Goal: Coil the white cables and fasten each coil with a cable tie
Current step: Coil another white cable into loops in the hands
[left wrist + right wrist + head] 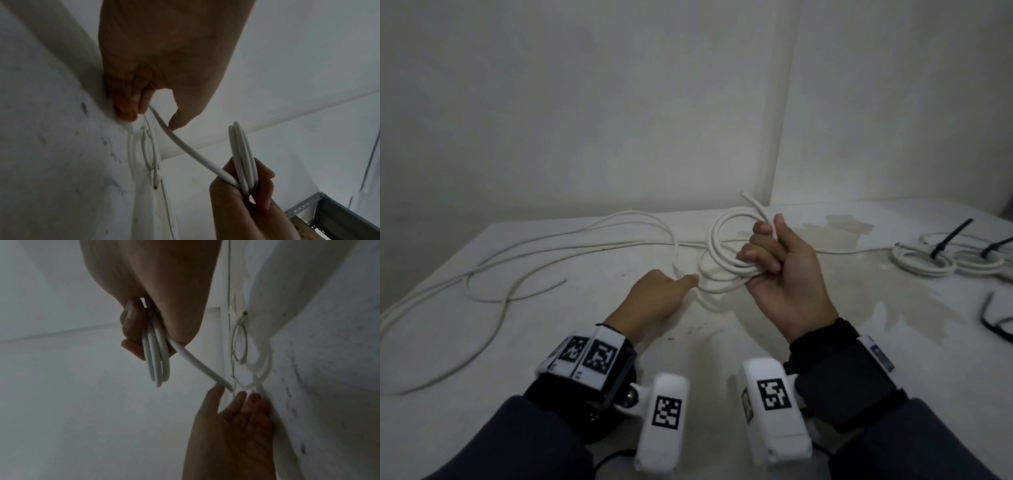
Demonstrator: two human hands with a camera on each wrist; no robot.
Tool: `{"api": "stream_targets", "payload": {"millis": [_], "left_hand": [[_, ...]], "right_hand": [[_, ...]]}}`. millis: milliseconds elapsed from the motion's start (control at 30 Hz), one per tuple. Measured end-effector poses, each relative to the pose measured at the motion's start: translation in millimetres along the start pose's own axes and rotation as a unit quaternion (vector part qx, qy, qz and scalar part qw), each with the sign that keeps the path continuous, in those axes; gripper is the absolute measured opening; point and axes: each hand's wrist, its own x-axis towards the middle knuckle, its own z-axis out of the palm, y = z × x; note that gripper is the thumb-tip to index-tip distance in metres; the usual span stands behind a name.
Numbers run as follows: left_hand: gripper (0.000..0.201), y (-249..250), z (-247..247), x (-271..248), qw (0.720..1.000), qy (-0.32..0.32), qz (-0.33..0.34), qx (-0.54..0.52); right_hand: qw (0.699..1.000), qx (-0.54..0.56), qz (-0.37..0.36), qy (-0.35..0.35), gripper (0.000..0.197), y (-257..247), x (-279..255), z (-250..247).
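My right hand (767, 253), raised a little above the table, grips a small coil of white cable (717, 240) of about three loops. The cable's free end (753, 204) sticks up past the thumb. From the coil (156, 363) one strand runs down to my left hand (678, 286), which rests low on the table. In the left wrist view its curled fingers (127, 104) and thumb hold that strand (185, 146). The rest of the white cable (551, 246) lies in loose bends across the left of the table.
Two finished white coils (924, 260) with black cable ties (948, 240) lie at the right edge of the white, stained table (722, 342). Loose black ties (993, 315) lie nearer, on the right. Walls stand close behind. A metal shelf frame (308, 206) shows in the left wrist view.
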Motion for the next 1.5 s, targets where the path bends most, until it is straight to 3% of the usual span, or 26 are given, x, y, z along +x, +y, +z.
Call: {"api": "stream_targets", "payload": {"millis": [67, 133, 233, 267, 433, 700, 800, 967, 1133, 1267, 1500], "left_hand": [[0.028, 6, 3, -6, 0.990, -0.033, -0.014, -0.137], [0.014, 9, 5, -7, 0.951, -0.042, -0.035, -0.303], [0.010, 9, 4, -6, 0.864, 0.018, -0.015, -0.502], [0.009, 11, 4, -6, 0.856, 0.052, 0.012, -0.515], [0.019, 22, 5, -18, 0.883, 0.144, 0.191, -0.403], [0.021, 36, -1, -29, 0.901, 0.167, 0.302, -0.265], [0.023, 37, -2, -29, 0.909, 0.142, 0.306, -0.246], [0.026, 38, 2, -34, 0.927, -0.009, 0.261, -0.268], [0.028, 32, 2, -28, 0.934, -0.041, 0.236, -0.263], [0.028, 29, 2, -28, 0.916, -0.071, 0.213, -0.332], [0.024, 32, 5, -31, 0.934, -0.061, 0.207, -0.285]], "right_hand": [[1.000, 0.007, 0.010, 0.000, 0.039, 5, -1, 2], [1.000, -0.005, 0.018, 0.000, 0.039, 9, -1, 2], [0.999, -0.033, 0.020, 0.012, 0.039, 11, 1, -1], [0.999, -0.037, 0.016, 0.026, 0.039, 12, 3, -4], [0.996, -0.052, -0.012, 0.072, 0.039, 11, 7, -12], [0.993, -0.094, 0.060, 0.022, 0.042, 0, 4, -13], [0.989, -0.128, 0.073, 0.009, 0.041, -2, 4, -13], [0.978, -0.174, 0.112, -0.016, 0.037, -3, 3, -14], [0.974, -0.190, 0.126, -0.010, 0.038, -4, 1, -14], [0.969, -0.220, 0.108, 0.011, 0.042, -3, 1, -12], [0.941, -0.331, 0.057, 0.022, 0.037, 7, -1, -10]]}}
